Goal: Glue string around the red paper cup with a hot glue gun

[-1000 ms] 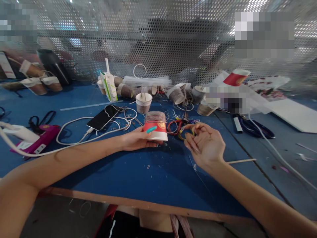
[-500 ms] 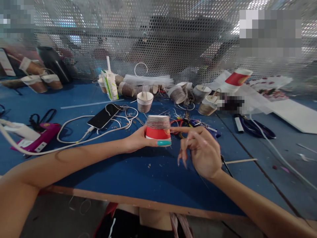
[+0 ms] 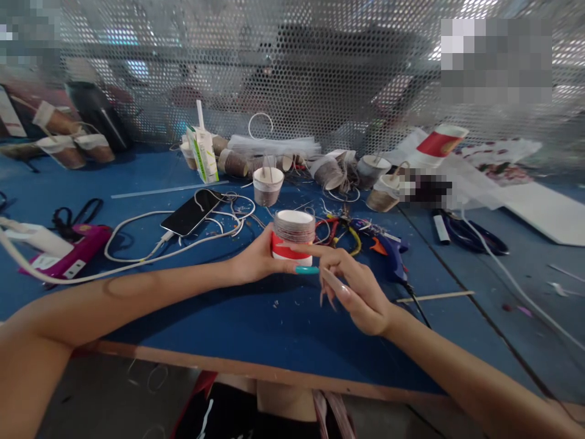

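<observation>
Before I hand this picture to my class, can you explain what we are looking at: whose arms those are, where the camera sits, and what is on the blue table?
The camera sits on a person's head and looks down, so both bare arms are that person's own. The left hand grips a red paper cup, partly wound with brown string. The right hand lays a finger against the cup's side. On the blue table lie a phone with white cables, a blue glue gun, small pliers, a drink carton and more string-wrapped cups. A perforated metal screen stands behind.
</observation>
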`<action>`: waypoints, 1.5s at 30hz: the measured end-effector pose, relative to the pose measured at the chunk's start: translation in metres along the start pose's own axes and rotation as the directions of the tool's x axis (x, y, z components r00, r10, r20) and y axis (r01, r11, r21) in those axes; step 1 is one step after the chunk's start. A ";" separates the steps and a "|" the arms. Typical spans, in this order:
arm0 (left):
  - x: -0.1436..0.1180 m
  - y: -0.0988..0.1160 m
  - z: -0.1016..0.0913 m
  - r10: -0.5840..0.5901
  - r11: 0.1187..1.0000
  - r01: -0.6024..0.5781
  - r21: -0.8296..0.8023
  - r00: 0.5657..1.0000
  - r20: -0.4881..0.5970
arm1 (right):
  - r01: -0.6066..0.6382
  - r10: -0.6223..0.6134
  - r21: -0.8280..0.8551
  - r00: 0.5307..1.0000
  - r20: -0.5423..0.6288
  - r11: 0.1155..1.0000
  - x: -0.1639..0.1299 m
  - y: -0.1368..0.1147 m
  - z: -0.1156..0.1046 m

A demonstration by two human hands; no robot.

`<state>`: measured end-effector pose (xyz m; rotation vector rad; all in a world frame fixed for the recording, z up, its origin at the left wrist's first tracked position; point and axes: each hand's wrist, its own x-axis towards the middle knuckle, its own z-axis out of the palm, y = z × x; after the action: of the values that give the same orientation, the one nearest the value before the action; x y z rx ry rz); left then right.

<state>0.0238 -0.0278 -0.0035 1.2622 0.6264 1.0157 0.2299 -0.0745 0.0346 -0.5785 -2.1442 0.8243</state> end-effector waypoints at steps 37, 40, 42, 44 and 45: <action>0.004 0.013 -0.011 -0.184 0.877 0.199 -0.438 0.980 0.076 | -0.290 0.342 0.182 0.795 -0.501 0.940 0.014 0.028 -0.029; 0.005 0.010 -0.013 -0.179 0.892 0.204 -0.403 0.979 0.100 | -0.199 0.215 0.090 0.789 -0.576 0.976 0.012 0.028 -0.027; 0.005 0.008 -0.014 -0.172 0.902 0.209 -0.377 0.977 0.129 | -0.137 0.137 0.037 0.854 -0.502 0.990 0.011 0.023 -0.023; 0.005 0.008 -0.015 -0.158 0.912 0.208 -0.352 0.973 0.166 | -0.083 0.074 -0.013 0.939 -0.336 0.996 0.010 0.017 -0.016; 0.005 0.008 -0.015 -0.151 0.918 0.208 -0.337 0.970 0.189 | -0.060 0.050 -0.035 0.969 -0.242 0.998 0.010 0.015 -0.013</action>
<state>0.0115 -0.0163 0.0010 0.9362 0.4040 0.8204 0.2359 -0.0531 0.0356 -0.7253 -1.9343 0.7012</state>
